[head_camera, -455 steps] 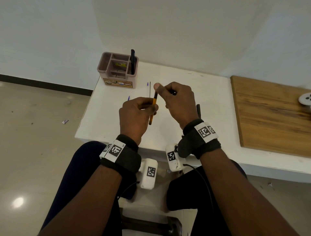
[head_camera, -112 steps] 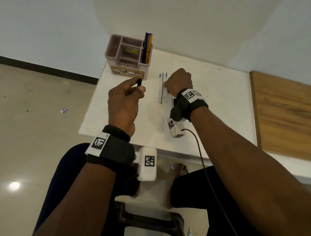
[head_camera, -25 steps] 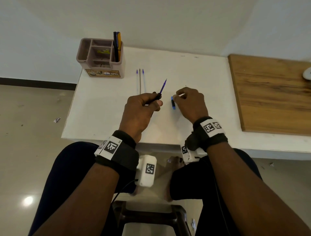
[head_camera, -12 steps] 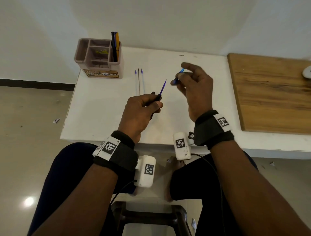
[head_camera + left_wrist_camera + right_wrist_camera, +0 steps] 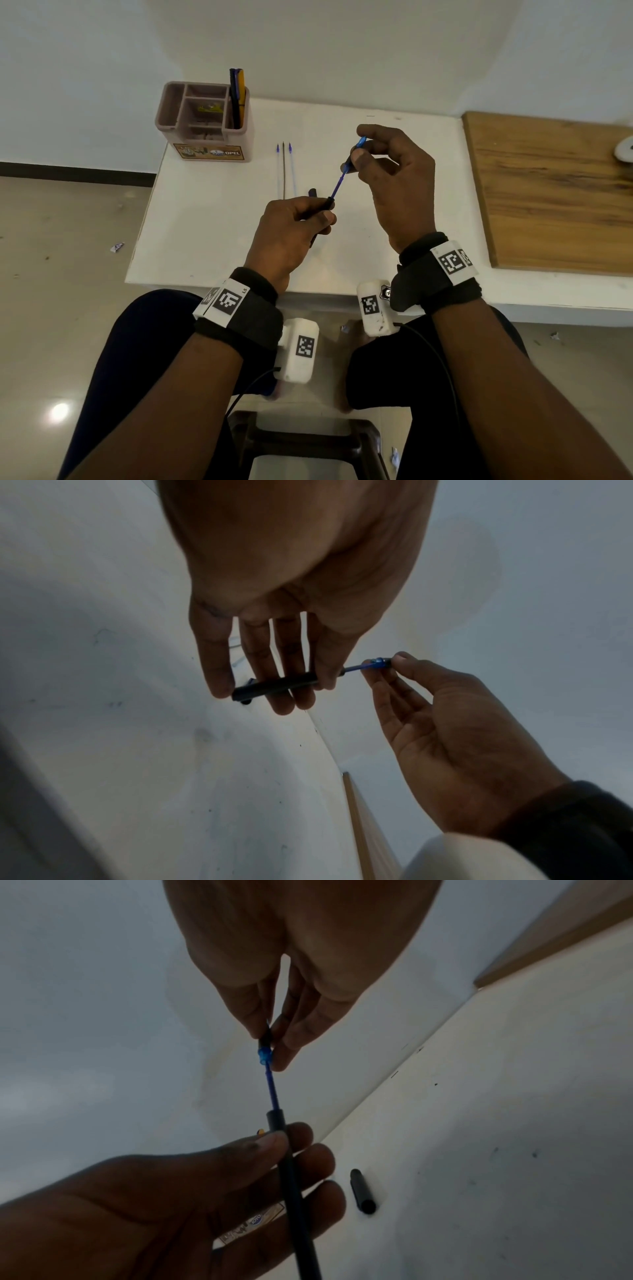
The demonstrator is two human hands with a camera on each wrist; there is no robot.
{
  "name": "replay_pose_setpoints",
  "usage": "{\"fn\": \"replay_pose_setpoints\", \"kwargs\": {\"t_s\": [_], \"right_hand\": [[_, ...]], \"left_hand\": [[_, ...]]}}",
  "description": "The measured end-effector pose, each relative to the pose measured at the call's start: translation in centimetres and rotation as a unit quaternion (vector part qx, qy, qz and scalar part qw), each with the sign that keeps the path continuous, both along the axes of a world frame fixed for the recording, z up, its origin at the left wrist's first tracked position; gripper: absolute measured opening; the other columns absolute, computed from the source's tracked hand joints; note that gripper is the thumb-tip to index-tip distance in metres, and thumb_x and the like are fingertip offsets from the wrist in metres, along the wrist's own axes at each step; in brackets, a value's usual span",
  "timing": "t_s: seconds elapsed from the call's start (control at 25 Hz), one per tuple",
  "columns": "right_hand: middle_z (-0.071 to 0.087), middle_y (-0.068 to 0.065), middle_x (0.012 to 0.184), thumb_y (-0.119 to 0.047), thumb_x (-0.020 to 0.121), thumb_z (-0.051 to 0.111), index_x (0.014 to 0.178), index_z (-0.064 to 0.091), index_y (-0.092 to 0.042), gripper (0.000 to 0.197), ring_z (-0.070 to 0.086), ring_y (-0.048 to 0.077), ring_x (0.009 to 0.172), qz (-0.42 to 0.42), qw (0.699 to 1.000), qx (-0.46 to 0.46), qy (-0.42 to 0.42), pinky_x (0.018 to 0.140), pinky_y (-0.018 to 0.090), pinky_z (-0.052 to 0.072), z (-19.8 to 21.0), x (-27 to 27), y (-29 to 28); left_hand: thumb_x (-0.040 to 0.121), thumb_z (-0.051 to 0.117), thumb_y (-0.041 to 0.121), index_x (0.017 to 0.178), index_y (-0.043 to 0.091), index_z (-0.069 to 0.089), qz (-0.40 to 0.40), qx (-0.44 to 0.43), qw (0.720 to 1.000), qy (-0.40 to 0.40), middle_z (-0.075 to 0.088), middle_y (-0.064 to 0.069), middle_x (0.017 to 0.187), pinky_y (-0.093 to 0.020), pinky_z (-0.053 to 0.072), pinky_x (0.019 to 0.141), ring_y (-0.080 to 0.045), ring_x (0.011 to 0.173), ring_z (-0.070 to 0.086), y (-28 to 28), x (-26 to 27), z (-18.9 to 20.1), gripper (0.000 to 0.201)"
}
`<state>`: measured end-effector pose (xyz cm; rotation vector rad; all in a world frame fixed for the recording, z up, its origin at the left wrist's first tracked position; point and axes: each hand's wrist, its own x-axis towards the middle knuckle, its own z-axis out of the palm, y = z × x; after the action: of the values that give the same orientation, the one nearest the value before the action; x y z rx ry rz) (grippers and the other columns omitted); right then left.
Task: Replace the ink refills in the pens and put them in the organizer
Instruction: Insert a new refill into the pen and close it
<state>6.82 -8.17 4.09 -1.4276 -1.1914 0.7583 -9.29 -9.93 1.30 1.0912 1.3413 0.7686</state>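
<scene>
Above the white table [image 5: 219, 240], the left hand [image 5: 291, 236] grips a black pen barrel [image 5: 291, 1167] with a blue refill [image 5: 339, 183] sticking out of its open end, and the right hand [image 5: 394, 178] pinches a small blue and black tip piece [image 5: 264, 1049] at the refill's far end. Three loose refills [image 5: 284, 168] lie side by side on the table between the hands and the pink organizer [image 5: 209, 137], which has two pens [image 5: 237, 97] standing in its right compartment. Beside the left hand a black cap [image 5: 362, 1191] lies on the table.
</scene>
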Motion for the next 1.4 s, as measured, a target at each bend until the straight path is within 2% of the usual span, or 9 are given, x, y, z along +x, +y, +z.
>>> {"fn": "replay_pose_setpoints", "kwargs": {"t_s": [0.2,0.4,0.64,0.72,0.88,1.08,1.16,1.28,1.4], "right_hand": [[0.074,-0.003,0.099,-0.01,0.096,0.067,0.12,0.072,-0.018,0.026,0.078,0.015,0.083,0.01,0.999,-0.011,-0.042,0.085,0.036,0.064,-0.6,-0.1,0.0],[0.072,-0.011,0.096,-0.015,0.094,0.07,0.119,0.073,-0.02,0.026,0.075,0.011,0.086,0.041,0.993,-0.012,-0.112,0.086,0.028,0.061,-1.3,-0.6,-0.5],[0.075,-0.009,0.096,-0.018,0.093,0.073,0.117,0.075,-0.018,0.024,0.073,0.008,0.089,0.046,0.994,-0.041,-0.088,0.089,0.029,0.06,-1.8,-0.7,-0.3],[0.076,-0.006,0.094,-0.017,0.092,0.073,0.111,0.076,-0.015,0.019,0.073,0.01,0.086,0.053,0.995,-0.052,-0.072,0.083,0.032,0.06,-2.1,-0.9,-0.2],[0.076,0.0,0.082,-0.02,0.092,0.075,0.097,0.075,-0.009,0.013,0.068,0.011,0.069,0.06,0.993,-0.095,-0.031,0.066,0.023,0.053,-2.0,-0.8,0.0],[0.054,-0.005,0.063,-0.044,0.089,0.077,0.079,0.062,-0.008,0.04,0.05,0.016,0.062,0.035,0.989,-0.134,-0.056,0.066,0.043,0.052,-1.9,-1.1,0.1],[0.059,-0.004,0.069,-0.051,0.091,0.072,0.093,0.067,-0.017,0.035,0.053,0.014,0.064,0.041,0.986,-0.158,-0.016,0.062,0.037,0.049,-1.3,-1.0,-0.1],[0.067,-0.006,0.081,-0.026,0.1,0.067,0.112,0.076,-0.018,0.018,0.056,0.009,0.066,0.096,0.986,-0.132,0.016,0.056,0.018,0.042,-0.8,-0.3,-0.5],[0.07,-0.006,0.077,-0.018,0.095,0.074,0.098,0.076,-0.003,0.015,0.057,0.003,0.06,0.082,0.99,-0.111,-0.007,0.054,0.011,0.043,-1.3,-0.1,-0.5]], "left_hand": [[0.1,0.067,0.021,0.127,0.018,0.073,0.004,-0.001,1.0,0.008,0.078,-0.001,0.111,-0.014,0.048,0.072,-0.013,0.097,0.075,0.1,-0.1,0.0,0.027],[0.101,0.066,0.023,0.125,0.02,0.073,0.012,0.019,1.0,0.02,0.078,0.0,0.112,-0.016,0.048,0.073,-0.011,0.094,0.075,0.2,0.0,-0.1,0.025],[0.099,0.068,0.021,0.127,0.019,0.074,0.009,0.037,0.999,0.033,0.078,0.001,0.111,-0.017,0.049,0.08,-0.01,0.091,0.075,0.4,-0.4,-0.1,0.028],[0.098,0.07,0.021,0.126,0.018,0.074,0.002,0.054,0.998,0.044,0.078,0.001,0.109,-0.017,0.051,0.084,-0.01,0.089,0.076,0.4,-0.5,-0.1,0.028],[0.097,0.072,0.021,0.126,0.019,0.075,0.011,0.079,0.995,0.056,0.079,0.0,0.104,-0.03,0.058,0.091,-0.006,0.085,0.074,0.3,-0.7,-0.2,0.029],[0.097,0.071,0.024,0.126,0.021,0.075,-0.012,0.076,0.995,0.065,0.078,0.003,0.106,-0.043,0.057,0.102,-0.006,0.088,0.075,0.1,-0.5,-0.2,0.029],[0.098,0.071,0.022,0.127,0.02,0.075,-0.01,0.068,0.996,0.055,0.078,0.003,0.107,-0.041,0.057,0.103,-0.007,0.089,0.076,0.1,-0.5,0.0,0.029],[0.097,0.071,0.02,0.127,0.018,0.075,-0.003,0.061,0.997,0.049,0.079,0.001,0.108,-0.038,0.057,0.101,-0.009,0.088,0.076,0.2,-0.5,0.0,0.03],[0.097,0.071,0.022,0.126,0.02,0.076,-0.006,0.068,0.996,0.059,0.079,0.002,0.107,-0.04,0.057,0.101,-0.008,0.09,0.075,0.1,-0.4,-0.1,0.029]]}}
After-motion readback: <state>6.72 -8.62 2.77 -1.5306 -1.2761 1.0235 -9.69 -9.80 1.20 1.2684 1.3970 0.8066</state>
